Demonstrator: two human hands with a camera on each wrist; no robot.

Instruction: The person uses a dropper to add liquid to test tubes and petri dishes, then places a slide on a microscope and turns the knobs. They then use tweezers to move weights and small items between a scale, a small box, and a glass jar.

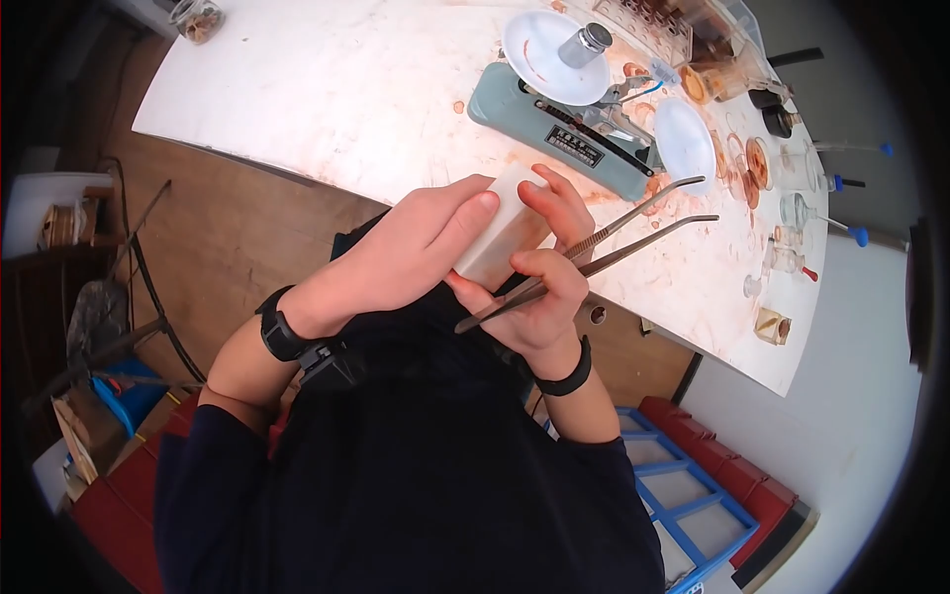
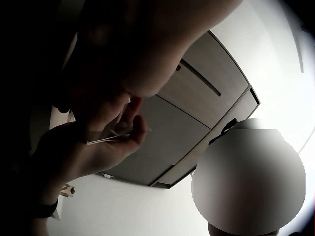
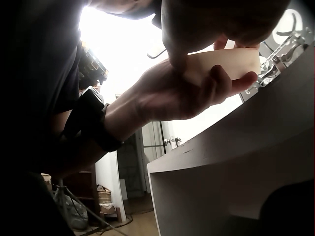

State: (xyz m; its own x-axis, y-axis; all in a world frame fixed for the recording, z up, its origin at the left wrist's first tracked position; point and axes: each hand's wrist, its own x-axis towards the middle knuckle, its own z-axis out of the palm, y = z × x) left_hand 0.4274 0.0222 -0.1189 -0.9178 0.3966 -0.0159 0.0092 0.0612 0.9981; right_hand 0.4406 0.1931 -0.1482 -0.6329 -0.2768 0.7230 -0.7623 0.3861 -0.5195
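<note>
Both hands hold a pale, whitish rectangular block (image 1: pixel 507 230) in front of the body, near the table's front edge. The left hand (image 1: pixel 411 238) grips it from the left, its thumb along the upper face; in the right wrist view its fingers curl round the block (image 3: pixel 224 64). On the other side, the right hand (image 1: pixel 549 287) has fingers and thumb bent against the block. Metal tweezers (image 1: pixel 614 244) also lie in the right hand, tips apart and pointing right over the table. The left wrist view is dark and shows the right hand (image 2: pixel 98 152) with the thin tweezers.
A green balance (image 1: pixel 554 134) stands on the stained white table (image 1: pixel 327 89), with a metal weight (image 1: pixel 586 46) on its left white pan. Glass jars and bottles line the right side, including an amber one (image 1: pixel 772 326). Another jar (image 1: pixel 197 20) sits at the far left corner.
</note>
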